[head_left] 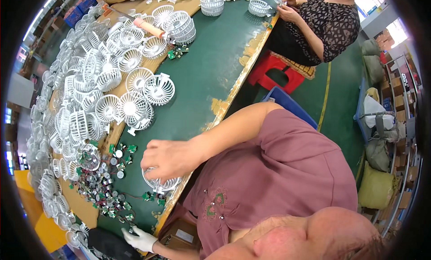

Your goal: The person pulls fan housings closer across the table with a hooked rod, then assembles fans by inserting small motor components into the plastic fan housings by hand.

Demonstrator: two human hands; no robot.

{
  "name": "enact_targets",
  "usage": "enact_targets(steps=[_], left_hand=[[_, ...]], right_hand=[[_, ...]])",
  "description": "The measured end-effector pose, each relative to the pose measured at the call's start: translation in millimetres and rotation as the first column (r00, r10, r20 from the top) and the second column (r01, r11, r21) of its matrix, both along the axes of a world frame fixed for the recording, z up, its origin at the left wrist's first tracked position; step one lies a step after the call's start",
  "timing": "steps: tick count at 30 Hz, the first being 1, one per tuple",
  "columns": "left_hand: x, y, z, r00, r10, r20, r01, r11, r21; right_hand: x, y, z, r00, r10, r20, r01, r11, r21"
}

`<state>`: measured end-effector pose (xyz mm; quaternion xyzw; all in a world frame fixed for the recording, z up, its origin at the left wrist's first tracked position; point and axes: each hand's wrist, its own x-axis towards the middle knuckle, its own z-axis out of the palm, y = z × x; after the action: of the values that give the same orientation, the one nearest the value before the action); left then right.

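Observation:
My right hand (pixel 168 160), bare, is curled over a round white plastic fan cage (pixel 167 184) close to the table's edge, its fingers bent onto the cage and hiding much of it. Small green circuit boards (pixel 152 198) with thin wires lie beside that cage. Lower down, my left hand (pixel 140 240) wears a white glove and reaches in over the table with fingers apart. It is nearest the lower end of a heap of small motors with wired boards (pixel 105 188). Whether its fingertips touch a small part there is hard to make out.
Many white fan cages (pixel 107 75) are heaped on cardboard along the green table (pixel 202 66). An orange-handled tool (pixel 149 28) lies among them. A black item (pixel 110 244) sits beside my left hand. Across the far end, another person (pixel 314 26) handles a white cage near a red stool (pixel 280 73).

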<state>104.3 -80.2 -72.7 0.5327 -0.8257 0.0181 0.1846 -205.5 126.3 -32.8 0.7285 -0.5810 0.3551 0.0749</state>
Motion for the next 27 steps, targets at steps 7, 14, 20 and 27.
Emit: enact_targets(steps=[7, 14, 20, 27], left_hand=[[15.5, -12.1, -12.5, 0.996, 0.08, -0.027, -0.074, 0.983, 0.17], [1.9, -17.3, 4.9, 0.837, 0.159, -0.523, -0.066, 0.979, 0.191], [-53.4, -35.5, 61.4, 0.478, -0.134, -0.868, 0.206, 0.978, -0.037], [-107.5, -40.1, 101.3, 0.337, -0.199, -0.92, 0.305, 0.948, -0.093]], right_hand=[[-57.7, 43.2, -3.2, 0.96, -0.276, 0.051, 0.28, 0.954, -0.105], [-105.5, 73.6, -30.8, 0.745, -0.66, -0.101, 0.662, 0.75, -0.018], [-117.8, 70.2, -67.2, 0.78, -0.613, -0.126, 0.621, 0.783, 0.037], [-111.8, 65.7, -71.2, 0.772, -0.631, -0.073, 0.629, 0.776, -0.054]])
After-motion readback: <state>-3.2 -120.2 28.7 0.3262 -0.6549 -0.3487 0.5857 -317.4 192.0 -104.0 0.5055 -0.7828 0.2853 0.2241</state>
